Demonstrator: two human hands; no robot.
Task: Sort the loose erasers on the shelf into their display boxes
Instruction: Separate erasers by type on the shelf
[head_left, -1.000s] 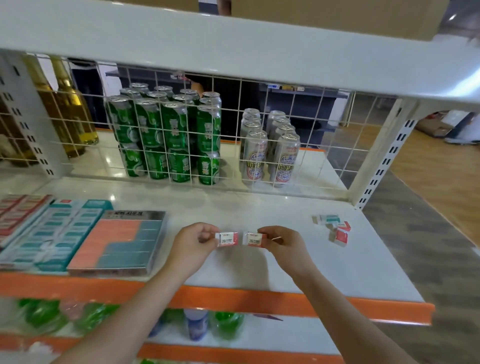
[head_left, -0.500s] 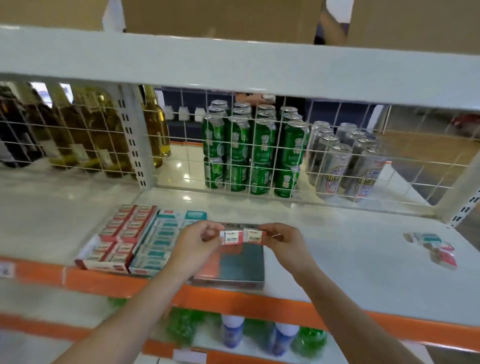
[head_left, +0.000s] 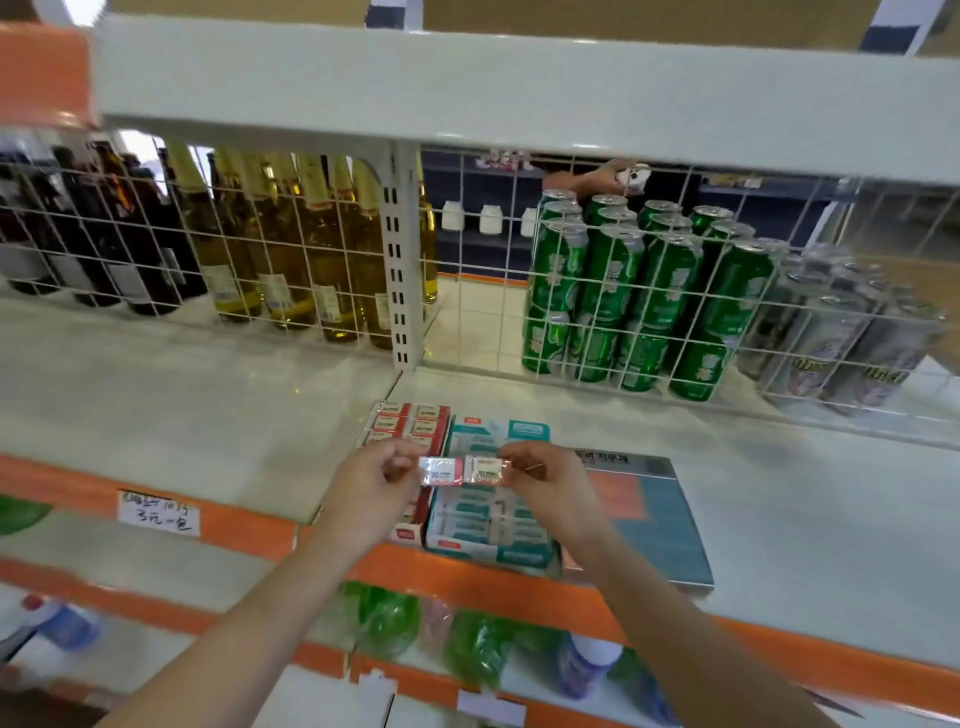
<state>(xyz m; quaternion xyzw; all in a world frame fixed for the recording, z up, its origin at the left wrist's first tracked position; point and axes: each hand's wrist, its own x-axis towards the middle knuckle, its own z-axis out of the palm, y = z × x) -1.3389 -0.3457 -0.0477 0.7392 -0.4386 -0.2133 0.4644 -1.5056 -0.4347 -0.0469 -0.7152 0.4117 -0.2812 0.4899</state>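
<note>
Roughly mid-task, judging by the layout. Left hand (head_left: 371, 480) pinches one small red-and-white eraser (head_left: 440, 471); right hand (head_left: 553, 480) pinches a second eraser (head_left: 487, 470). Both hands have fingers curled round their eraser, and the two erasers sit end to end, touching or nearly so, held in the air above the boxes.

Directly below: red display box (head_left: 410, 423) with rows of red-label erasers, partly hidden by the left hand, and just beside it on the right a teal display box (head_left: 488, 525), also well filled. Both boxes look mostly stocked, so a good share of sorting seems done. The held pair match the red labels, so my guess is they belong in the red box; neither is placed yet. Whether more loose erasers remain on the shelf can't be told from this view.

A flat orange-and-blue boxed set (head_left: 649, 519) lies right of the teal box, touching or just beside it.

Surface: pale glossy shelf (head_left: 208, 415) with orange front edge and a handwritten price tag (head_left: 158, 514). Wire mesh back panel (head_left: 649, 291); behind it glass bottles (head_left: 291, 249) to the left, green cans (head_left: 623, 291) and silver cans (head_left: 841, 338) to the right. Lower shelf holds blurred bottles. Store aisle setting.
</note>
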